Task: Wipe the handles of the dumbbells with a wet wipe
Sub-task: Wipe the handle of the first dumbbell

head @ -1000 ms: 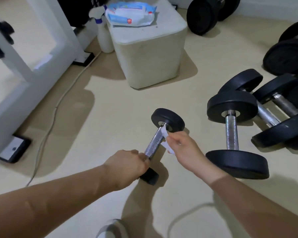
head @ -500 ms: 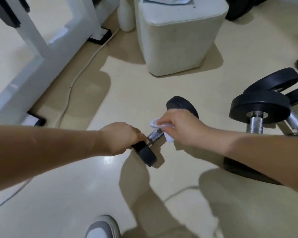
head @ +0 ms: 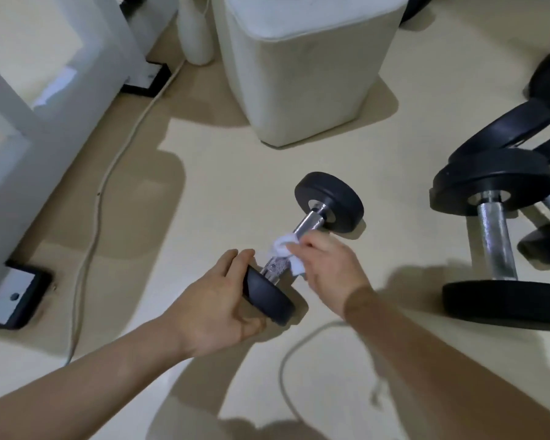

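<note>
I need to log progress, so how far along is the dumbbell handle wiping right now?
Nothing shows as finished yet. In hand: the left hand grips the near weight of the small dumbbell while the right hand presses the wet wipe around its metal handle, partway along. Left: the bare stretch toward the far weight, and the bigger dumbbells lying to the right, untouched by either hand.

Two hands: a left hand [head: 218, 308] and a right hand [head: 326, 269]. One small dumbbell [head: 302, 239] with two black end weights, held between them. One white wet wipe [head: 288, 252]. At least two larger dumbbells on the floor at right, the nearer [head: 496, 246] wholly visible; those behind overlap and leave the frame, so their total cannot be told. One white cube-shaped stool [head: 305, 68]. One white bottle [head: 194, 33]. Two cables [head: 89, 246] on the floor.
</note>
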`<state>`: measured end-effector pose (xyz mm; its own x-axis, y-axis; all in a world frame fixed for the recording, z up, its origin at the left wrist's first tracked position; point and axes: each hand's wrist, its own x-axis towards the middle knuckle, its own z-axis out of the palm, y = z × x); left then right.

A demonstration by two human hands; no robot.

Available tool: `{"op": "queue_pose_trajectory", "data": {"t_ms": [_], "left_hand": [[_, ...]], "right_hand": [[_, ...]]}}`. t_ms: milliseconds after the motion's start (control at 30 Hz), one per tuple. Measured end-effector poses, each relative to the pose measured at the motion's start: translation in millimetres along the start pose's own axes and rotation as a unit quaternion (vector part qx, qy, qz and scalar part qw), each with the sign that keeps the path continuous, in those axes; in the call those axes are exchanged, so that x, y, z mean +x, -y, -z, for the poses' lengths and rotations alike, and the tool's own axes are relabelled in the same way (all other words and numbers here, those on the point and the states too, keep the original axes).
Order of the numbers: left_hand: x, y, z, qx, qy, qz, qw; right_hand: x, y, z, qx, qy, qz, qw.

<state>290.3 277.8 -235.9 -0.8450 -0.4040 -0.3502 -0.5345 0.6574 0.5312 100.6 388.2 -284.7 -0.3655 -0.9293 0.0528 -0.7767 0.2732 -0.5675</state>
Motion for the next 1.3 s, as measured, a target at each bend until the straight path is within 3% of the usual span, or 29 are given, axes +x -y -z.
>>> {"op": "queue_pose_trajectory", "data": {"t_ms": [67, 100, 234, 267, 401, 568, 701, 835, 968, 1102, 1202, 1302], "left_hand": [[1, 3, -1, 0.039, 0.001, -0.015, 0.999], [1, 6, -3, 0.046, -0.005, -0.017, 0.999], [2, 11, -10, 0.041, -0.041, -0.016, 0.998], [1, 11, -11, 0.044, -0.044, -0.018, 0.998], [-1, 4, -11, 0.068, -0.031, -0.003, 0.997], [-8, -8, -17, 0.139, -0.041, 0.010, 0.989], [-11, -21, -20, 0.179, -0.076, -0.007, 0.981], [-9, -19, -19, 0.128, -0.072, -0.004, 0.989], [1, 1, -3, 0.007, -0.010, 0.002, 1.000], [14, 16, 14, -0.012, 0.013, -0.013, 1.000], [15, -4, 2, 0.045, -0.018, -0.023, 0.999], [3, -40, -22, -0.041, -0.024, 0.011, 0.999]], "right_hand": [[7, -17, 4, 0.007, -0.116, -0.131, 0.985], [5, -9, 0, 0.027, -0.149, -0.142, 0.978], [-17, 38, -25, 0.145, -0.031, -0.023, 0.989], [-11, 32, -23, 0.125, -0.043, -0.020, 0.991], [19, 10, -10, 0.113, -0.217, -0.179, 0.953], [-9, 37, -13, 0.153, -0.081, -0.078, 0.982], [-1, 7, 2, 0.091, -0.212, -0.165, 0.959], [-23, 32, -16, 0.139, -0.131, -0.060, 0.980], [11, 9, -12, 0.158, -0.244, -0.195, 0.937], [-1, 38, -20, 0.149, -0.098, -0.115, 0.977], [13, 13, -4, 0.121, -0.128, -0.138, 0.975], [19, 11, 12, 0.139, -0.117, -0.198, 0.963]]}}
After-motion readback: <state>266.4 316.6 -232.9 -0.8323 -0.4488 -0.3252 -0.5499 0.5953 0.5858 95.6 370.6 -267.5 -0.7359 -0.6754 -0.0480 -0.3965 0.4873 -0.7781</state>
